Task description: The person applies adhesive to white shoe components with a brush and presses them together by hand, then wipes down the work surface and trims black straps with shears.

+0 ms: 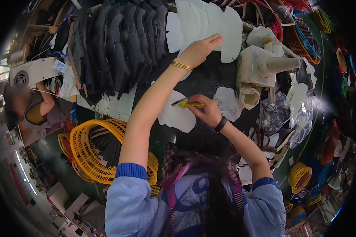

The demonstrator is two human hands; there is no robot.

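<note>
My right hand (206,110) is closed round a yellow-handled brush (189,104), its dark bristles at the edge of a white cut piece (177,114) on the dark tabletop. Farther up, my left hand (197,51) reaches over a fanned stack of pale pieces (203,19). Its fingers are stretched out and lie on or just above the pale pieces; whether they touch is unclear. To the left of that stack, dark padded pieces (118,43) lie in an overlapping row.
A whitish container with a cone-shaped spout (265,65) stands at the right, beside clear plastic bags (275,110). Yellow baskets (85,150) are at the lower left. Another person (41,102) sits at the far left.
</note>
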